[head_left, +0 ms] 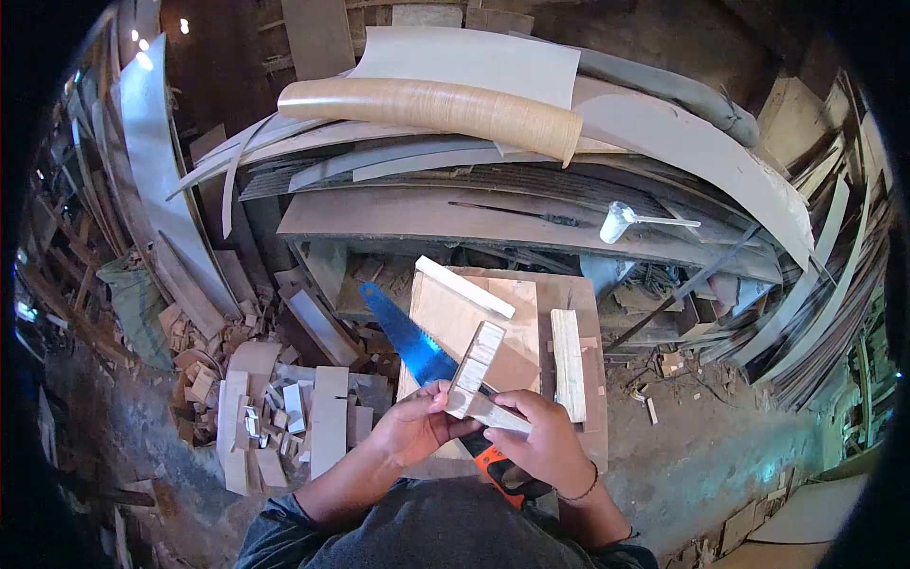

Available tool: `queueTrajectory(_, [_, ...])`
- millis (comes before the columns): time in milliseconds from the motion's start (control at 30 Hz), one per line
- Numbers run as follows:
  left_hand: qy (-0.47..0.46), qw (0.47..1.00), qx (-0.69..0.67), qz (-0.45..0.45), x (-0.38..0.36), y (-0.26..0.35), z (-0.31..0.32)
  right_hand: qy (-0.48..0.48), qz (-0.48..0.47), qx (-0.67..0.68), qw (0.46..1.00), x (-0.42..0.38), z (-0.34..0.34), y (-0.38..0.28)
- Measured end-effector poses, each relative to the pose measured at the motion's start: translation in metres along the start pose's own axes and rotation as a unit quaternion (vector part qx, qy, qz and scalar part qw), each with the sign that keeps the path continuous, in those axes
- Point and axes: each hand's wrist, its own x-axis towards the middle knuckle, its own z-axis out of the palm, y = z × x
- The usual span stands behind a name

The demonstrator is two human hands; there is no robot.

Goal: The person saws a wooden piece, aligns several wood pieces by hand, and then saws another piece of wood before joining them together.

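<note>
Over the low work board, my left hand has its fingers closed on a pale wood strip that points up and away, with lines across its face. My right hand grips a second short wood piece, which meets the lower end of the strip at an angle. Beneath my hands lies a handsaw with a blue blade and an orange and black handle. A white wood strip and a thicker wood block rest on the board.
Behind the board is a bench holding a white cup with a handle, a rolled veneer sheet and long curved sheets. Wood offcuts are piled at the left. More strips lean at the right.
</note>
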Motion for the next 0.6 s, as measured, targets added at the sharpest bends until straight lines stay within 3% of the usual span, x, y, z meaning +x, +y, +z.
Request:
queueTrajectory(67, [-0.005, 0.997, 0.034, 0.066, 0.002, -0.006, -0.002, -0.004, -0.011, -0.046, 0.999, 0.004, -0.003, 0.005])
queueTrajectory(167, [-0.023, 0.994, 0.062, 0.091, 0.004, -0.011, -0.005, 0.010, -0.007, -0.081, 0.997, 0.009, -0.003, 0.002])
queueTrajectory(367, [-0.032, 0.991, 0.086, 0.102, -0.001, -0.016, 0.001, 0.023, -0.043, -0.143, 0.989, 0.013, 0.004, 0.007])
queueTrajectory(467, [-0.085, 0.977, 0.167, 0.105, -0.001, -0.009, -0.008, 0.038, -0.101, -0.184, 0.977, 0.012, 0.004, 0.009])
queueTrajectory(600, [-0.134, 0.980, 0.112, 0.094, 0.002, -0.005, -0.015, 0.054, -0.138, -0.251, 0.957, 0.008, 0.001, -0.003])
